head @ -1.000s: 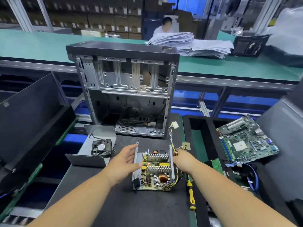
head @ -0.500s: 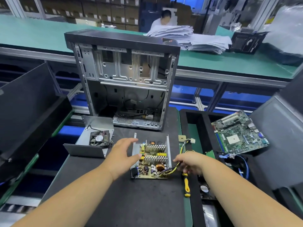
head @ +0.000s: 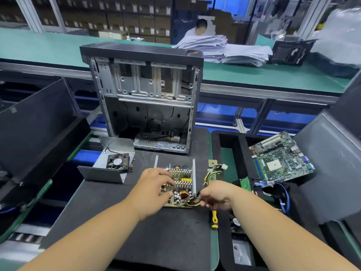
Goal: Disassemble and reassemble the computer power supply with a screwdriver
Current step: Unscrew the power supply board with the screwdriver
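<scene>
The opened power supply [head: 185,184] lies on the black mat [head: 136,222] with its circuit board, heat sinks and copper coil exposed. My left hand [head: 154,188] reaches over its left half, fingers on the heat sinks and thumb at the near side, gripping the board. My right hand [head: 216,196] is at the near right corner, fingers curled round the yellow and black cable bundle [head: 210,176], which ends in a white plug. A yellow-handled screwdriver [head: 214,220] lies on the mat just below my right hand. The removed metal cover with its fan [head: 117,163] sits to the left.
An open computer case [head: 144,98] stands upright behind the power supply. Small screws [head: 132,166] lie beside the fan cover. A motherboard [head: 281,163] leans in the black foam tray [head: 216,145] on the right. Dark panels flank both sides. Paper stacks lie on the far green bench.
My left hand has moved from the supply's left edge onto the board. My right hand slid down the cable bundle to the near right corner.
</scene>
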Motion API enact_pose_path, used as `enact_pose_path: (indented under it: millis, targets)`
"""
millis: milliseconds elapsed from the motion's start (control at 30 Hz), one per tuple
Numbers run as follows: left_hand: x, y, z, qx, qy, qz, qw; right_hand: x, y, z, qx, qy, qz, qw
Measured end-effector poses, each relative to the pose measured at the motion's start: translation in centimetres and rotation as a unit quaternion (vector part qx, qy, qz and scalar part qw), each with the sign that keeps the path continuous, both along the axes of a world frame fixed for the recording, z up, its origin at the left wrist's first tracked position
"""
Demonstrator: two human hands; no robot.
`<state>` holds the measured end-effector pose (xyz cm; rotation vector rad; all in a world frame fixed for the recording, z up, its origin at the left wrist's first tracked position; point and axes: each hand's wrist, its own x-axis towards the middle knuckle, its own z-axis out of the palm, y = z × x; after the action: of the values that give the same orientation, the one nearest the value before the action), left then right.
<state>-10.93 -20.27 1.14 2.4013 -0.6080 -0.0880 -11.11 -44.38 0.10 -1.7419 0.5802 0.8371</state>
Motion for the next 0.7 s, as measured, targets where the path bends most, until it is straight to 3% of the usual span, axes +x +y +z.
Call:
enact_pose_path:
  millis: [333,600,700]
  targets:
    - [-1.3,1.3,0.1,0.078,-0.003,0.043,0.996,0.1,0.3,0.6,-0.027,-0.029,0.045,0.998]
    - [-1.1,2.0,0.1,0.156,0.078,0.084,0.981,2.0,-0.4,0.4,-0.125,-0.081,0.020,0.989]
    - [-1.3,1.9,0.1,0.185,0.085,0.067,0.977,2.4,-0.6,-0.3,-0.164,-0.142,0.026,0.976]
